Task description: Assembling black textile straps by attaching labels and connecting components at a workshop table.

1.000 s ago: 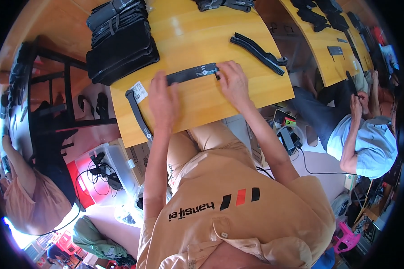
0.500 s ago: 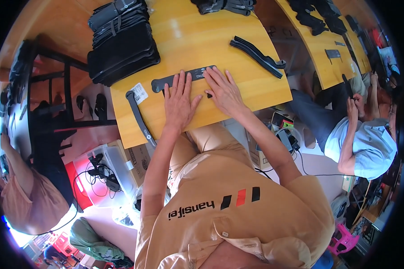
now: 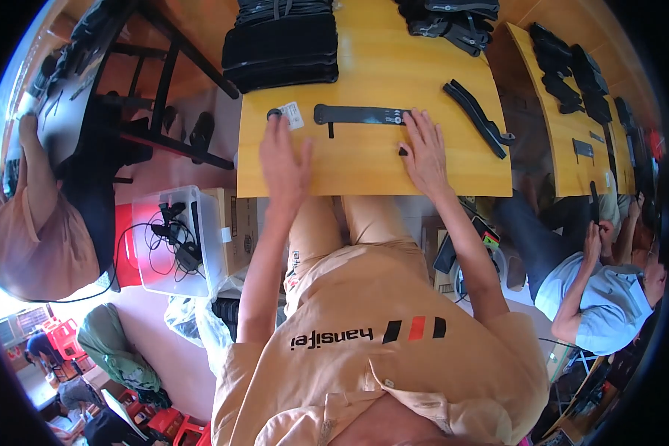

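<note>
A flat dark grey strap [image 3: 360,114] with a rounded left end lies across the wooden table, a narrow black tab [image 3: 331,130] sticking out below it. My right hand [image 3: 426,154] rests flat at the strap's right end, fingers stretched out. By its thumb shows a small black piece [image 3: 403,151], mostly covered. My left hand [image 3: 285,162], slightly blurred, reaches over a second dark strap [image 3: 273,113] at the table's left side. Only that strap's rounded tip shows past the fingers; the hand hides the remainder. The left thumb stands apart from its fingers.
A white printed label [image 3: 293,114] lies beside the second strap. Stacked black folded pieces [image 3: 279,56] stand at the back left. More dark straps [image 3: 453,26] are piled at the back right, and a long black bent strip [image 3: 477,119] lies at the right. People work at both sides.
My left hand has left the middle grey strap and moved left onto the second strap. The right hand stays at the grey strap's right end. The whole view has shifted.
</note>
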`<state>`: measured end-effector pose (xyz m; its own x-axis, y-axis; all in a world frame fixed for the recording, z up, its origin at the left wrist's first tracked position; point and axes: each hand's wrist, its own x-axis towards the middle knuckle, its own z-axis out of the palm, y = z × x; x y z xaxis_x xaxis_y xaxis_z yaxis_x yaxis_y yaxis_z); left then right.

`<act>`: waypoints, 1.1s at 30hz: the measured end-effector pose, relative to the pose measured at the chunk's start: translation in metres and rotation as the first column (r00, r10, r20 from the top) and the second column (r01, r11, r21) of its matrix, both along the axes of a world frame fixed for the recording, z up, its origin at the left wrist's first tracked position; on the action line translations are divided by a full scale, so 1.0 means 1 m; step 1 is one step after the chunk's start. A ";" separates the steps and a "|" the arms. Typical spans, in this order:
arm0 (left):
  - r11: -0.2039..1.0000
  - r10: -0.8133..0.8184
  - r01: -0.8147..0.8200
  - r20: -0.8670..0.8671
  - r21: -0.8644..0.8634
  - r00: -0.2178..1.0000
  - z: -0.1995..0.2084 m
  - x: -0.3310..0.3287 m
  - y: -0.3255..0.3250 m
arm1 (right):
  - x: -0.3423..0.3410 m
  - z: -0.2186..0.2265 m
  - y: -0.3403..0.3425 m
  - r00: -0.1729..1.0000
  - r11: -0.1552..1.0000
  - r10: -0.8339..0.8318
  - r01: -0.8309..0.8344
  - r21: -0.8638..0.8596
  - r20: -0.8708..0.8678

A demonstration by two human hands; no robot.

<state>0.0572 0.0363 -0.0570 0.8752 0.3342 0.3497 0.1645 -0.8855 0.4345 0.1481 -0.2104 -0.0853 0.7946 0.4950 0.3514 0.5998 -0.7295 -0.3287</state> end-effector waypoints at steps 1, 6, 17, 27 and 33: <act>0.987 0.001 0.011 0.079 -0.162 0.997 0.005 -0.012 0.009 | -0.001 0.001 -0.001 0.998 0.998 -0.015 0.010 0.069 0.064; 0.924 0.256 -0.308 -0.232 -0.225 0.938 0.009 -0.055 0.015 | -0.020 0.004 0.010 0.993 0.966 0.041 -0.067 0.250 0.107; 0.213 0.092 -0.194 -0.178 -0.958 0.980 -0.007 -0.074 0.025 | -0.074 0.033 0.048 0.924 0.869 0.296 -0.156 0.469 -0.241; -0.095 0.122 0.039 0.028 -0.995 0.992 0.021 -0.063 -0.031 | -0.103 0.068 0.071 0.675 0.722 0.579 -0.163 0.673 -0.457; -0.229 0.015 0.053 0.050 -0.972 0.999 0.043 -0.071 -0.042 | -0.095 0.075 0.061 0.647 0.644 0.601 -0.042 0.764 -0.470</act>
<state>-0.0142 -0.0060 -0.0141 0.8904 0.2771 -0.3611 0.1162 0.6286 0.7690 0.0531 -0.1498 -0.0100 0.7604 0.6295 0.1596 0.1685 0.0461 -0.9846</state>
